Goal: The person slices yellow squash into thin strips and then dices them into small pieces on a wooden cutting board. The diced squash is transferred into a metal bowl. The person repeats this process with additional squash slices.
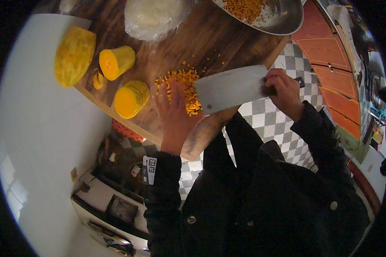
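My right hand (286, 92) grips the dark handle of a broad cleaver (231, 88), whose blade lies almost flat over the table's near right edge. The blade's left end touches or nearly touches a heap of finely chopped orange pumpkin (185, 81). My left hand (176, 118) rests against that heap with its fingers stretched out, partly covering it. Left of this hand stands a cut pumpkin chunk (128, 100), its far side scored into slices. Behind it lies another pumpkin chunk (117, 63) with a flat cut face, beside a small curved offcut (98, 80).
A larger peeled pumpkin piece (75, 55) lies at the table's left edge by the white wall. A clear plastic bag with pale contents (154, 17) sits at the back. The metal bowl (287, 23) at the back right holds chopped orange bits. Orange cabinets (330, 60) stand beyond the checkered floor.
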{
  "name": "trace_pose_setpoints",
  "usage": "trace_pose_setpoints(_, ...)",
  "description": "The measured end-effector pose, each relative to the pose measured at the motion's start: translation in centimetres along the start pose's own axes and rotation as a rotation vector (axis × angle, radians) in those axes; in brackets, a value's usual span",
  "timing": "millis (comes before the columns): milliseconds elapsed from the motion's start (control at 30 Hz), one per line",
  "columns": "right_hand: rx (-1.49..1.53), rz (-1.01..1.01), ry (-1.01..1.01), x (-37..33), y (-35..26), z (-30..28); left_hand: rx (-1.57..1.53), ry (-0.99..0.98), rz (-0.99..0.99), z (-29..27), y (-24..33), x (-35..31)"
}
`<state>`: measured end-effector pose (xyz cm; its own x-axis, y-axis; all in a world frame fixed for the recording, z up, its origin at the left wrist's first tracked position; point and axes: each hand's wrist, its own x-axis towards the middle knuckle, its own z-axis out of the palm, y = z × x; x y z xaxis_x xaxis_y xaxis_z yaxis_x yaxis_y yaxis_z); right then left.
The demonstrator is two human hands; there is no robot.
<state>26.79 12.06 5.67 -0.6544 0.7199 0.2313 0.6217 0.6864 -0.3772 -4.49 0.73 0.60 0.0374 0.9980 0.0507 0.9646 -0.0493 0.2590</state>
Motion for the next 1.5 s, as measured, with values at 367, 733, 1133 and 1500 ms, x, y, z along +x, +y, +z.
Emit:
trace_pose_setpoints(367, 0.878, 0.904, 0.052, -4.6, 0.4, 5.0, -0.043, 0.221, -0.311, 5.0, 3.0, -13.0)
trace_pose_setpoints(733, 0.461, 0.727, 0.099, -2.8, 1.8, 9.1, 0.032, 0.284, -0.368, 4.2, 0.9, -3.3)
trace_pose_setpoints(1133, 0.237, 0.464, -0.013, 0.4, -6.9, 10.9, -0.303, 0.528, -0.533, 5.9, 4.9, 1.0)
trace_pose_setpoints(1500, 0.222, 0.259, 0.012, 0.5, -11.7, 13.5, -0.439, 0.742, -0.557, 6.6, 5.0, 2.1)
